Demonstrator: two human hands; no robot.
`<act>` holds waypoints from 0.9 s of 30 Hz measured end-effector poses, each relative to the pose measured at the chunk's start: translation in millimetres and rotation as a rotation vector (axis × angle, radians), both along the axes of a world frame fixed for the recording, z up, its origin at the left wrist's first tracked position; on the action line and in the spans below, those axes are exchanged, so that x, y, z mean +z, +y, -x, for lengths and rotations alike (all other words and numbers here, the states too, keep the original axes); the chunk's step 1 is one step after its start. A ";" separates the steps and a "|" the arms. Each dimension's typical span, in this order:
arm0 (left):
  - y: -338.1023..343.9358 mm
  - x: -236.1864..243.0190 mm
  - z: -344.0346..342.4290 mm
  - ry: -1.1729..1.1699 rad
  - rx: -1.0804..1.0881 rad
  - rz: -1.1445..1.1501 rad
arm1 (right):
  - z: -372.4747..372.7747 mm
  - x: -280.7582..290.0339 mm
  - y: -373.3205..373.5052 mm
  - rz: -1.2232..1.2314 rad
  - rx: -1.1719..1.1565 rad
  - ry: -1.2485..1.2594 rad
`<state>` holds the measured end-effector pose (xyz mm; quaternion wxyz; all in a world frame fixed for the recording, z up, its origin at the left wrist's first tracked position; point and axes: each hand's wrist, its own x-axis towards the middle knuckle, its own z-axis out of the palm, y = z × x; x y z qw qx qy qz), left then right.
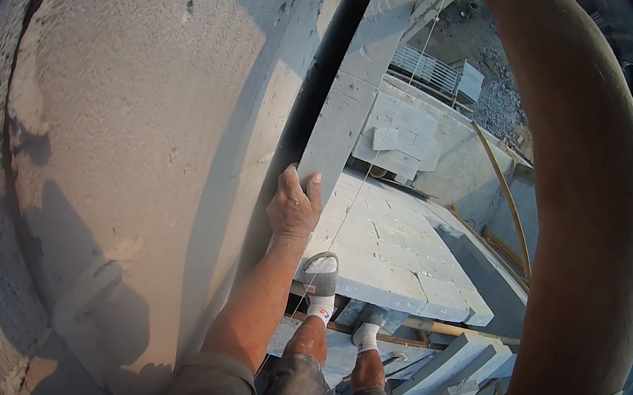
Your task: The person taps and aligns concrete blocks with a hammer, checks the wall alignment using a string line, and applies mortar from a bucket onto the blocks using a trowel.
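My left hand (295,207) grips the lower part of a long, narrow grey concrete piece (352,82), fingers bent at its edge. A dark gap separates the piece from the rough plastered wall (133,69) filling the left side, where shadows fall. A thin taut string (389,135) runs alongside the piece and down past my sandalled left foot (320,274). My right forearm (586,217) stretches up along the right side and out of the top of the picture, so that hand is hidden.
My feet are at a ledge of pale blocks (398,248), above a drop with loose slabs (462,368) and poles. A bamboo pole (505,190) leans at the right. Beyond are stacked blocks (400,140), a metal railing (421,67) and rubble (498,93) far below.
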<state>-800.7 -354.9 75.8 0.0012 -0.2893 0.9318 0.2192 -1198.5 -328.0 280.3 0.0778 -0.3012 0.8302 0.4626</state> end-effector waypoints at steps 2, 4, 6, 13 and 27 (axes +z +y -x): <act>-2.2 -0.4 -1.5 -0.001 0.000 0.012 | 3.7 6.0 2.4 -0.002 -0.015 0.014; -4.9 3.5 -1.8 -0.004 0.004 0.032 | 1.6 13.1 -3.1 0.006 -0.021 0.025; -2.6 6.8 0.8 -0.037 0.016 -0.046 | 0.6 15.7 0.6 0.081 0.011 0.046; 3.3 7.2 3.2 -0.122 0.036 -0.085 | -48.5 8.4 43.8 1.053 0.253 0.076; -1.0 16.0 2.8 -0.122 0.056 -0.095 | -17.3 -45.5 124.0 2.197 -0.647 -0.435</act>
